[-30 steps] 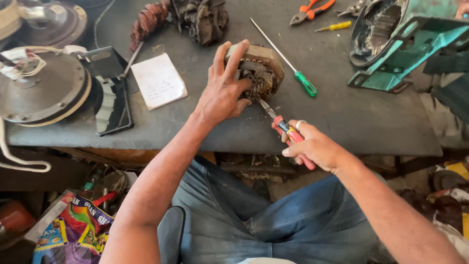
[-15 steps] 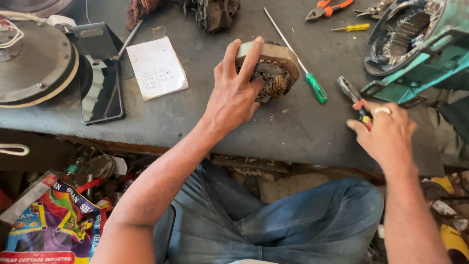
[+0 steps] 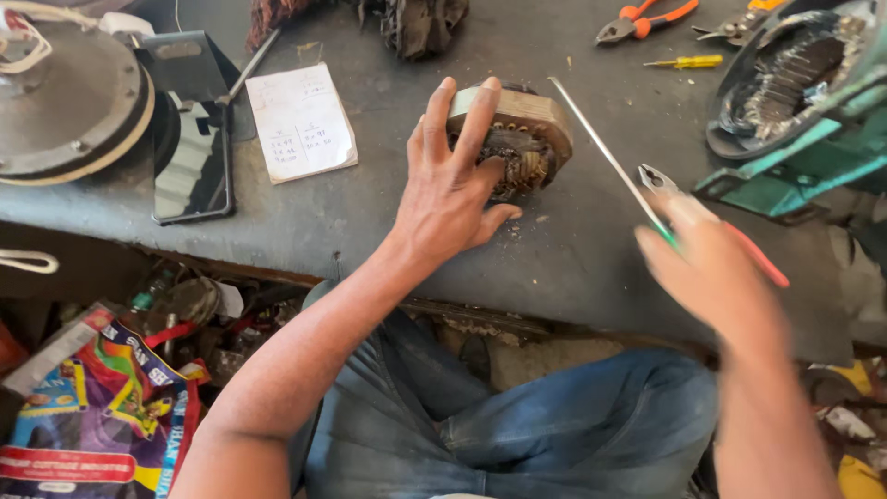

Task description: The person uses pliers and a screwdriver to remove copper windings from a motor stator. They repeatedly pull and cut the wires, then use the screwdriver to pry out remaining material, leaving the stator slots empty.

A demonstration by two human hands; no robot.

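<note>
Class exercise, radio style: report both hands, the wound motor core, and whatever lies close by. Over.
Left hand gripping the wound motor core on the bench. Right hand blurred, over the pliers and screwdriver; grip unclear. Nothing covers the core.

Bare bench top [image 3: 370,212] is left between the notepad [image 3: 301,122] and the motor stator [image 3: 514,139]; rightward, passage is blocked by a screwdriver [image 3: 601,148] and pliers [image 3: 711,222].

right hand [image 3: 716,277] motion-blurred

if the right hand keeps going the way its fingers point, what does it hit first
Most likely the green-handled screwdriver right at the right hand's blurred fingertips, with the red-handled pliers just beside it; depth is unclear.
</note>
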